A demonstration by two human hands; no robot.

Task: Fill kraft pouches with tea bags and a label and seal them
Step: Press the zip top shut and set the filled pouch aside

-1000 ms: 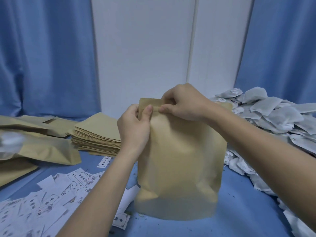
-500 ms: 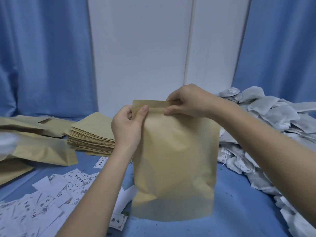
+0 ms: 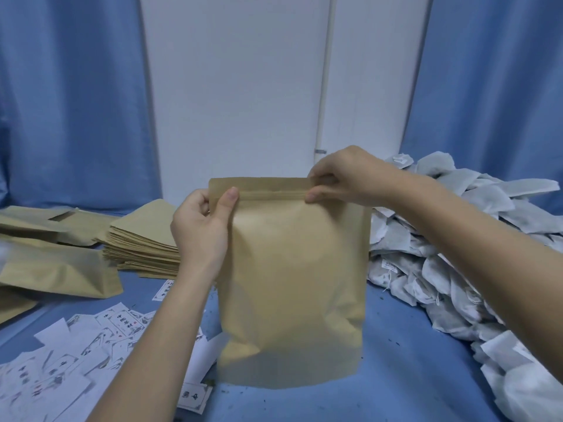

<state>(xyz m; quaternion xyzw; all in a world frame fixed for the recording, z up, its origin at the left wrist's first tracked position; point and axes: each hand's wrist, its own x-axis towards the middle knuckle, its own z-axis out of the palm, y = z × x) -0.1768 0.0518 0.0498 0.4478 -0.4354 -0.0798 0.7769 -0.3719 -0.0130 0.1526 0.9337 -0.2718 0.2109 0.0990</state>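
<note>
Blue cloth-covered work surface bearing all stock. Heap of white paper tea bags banked along the right side; stack of flat, empty tan kraft pouches at left rear, with several filled kraft pouches lying on their sides further left. Tall tan kraft stand-up pouch upright at centre, base on the cloth, body bulged as if loaded; contents not visible. Scatter of small white printed paper labels at front left, some touching the pouch's base. Left hand gripping the pouch's upper left corner, thumb laid flat across the front at the zip line, fingers curled behind. Right hand pinching the zip strip towards the top right corner, thumb in front, fingers behind. Step judged as pressing the closure along the top edge; far right end apparently not yet pressed. Risks: zip tracks misaligned under uneven pinching, leaving a gap; trapped air holding the mouth open; pouch tipping if the left grip slackens; a stray tea-bag tag caught in the seal. Label inside unconfirmed.
</note>
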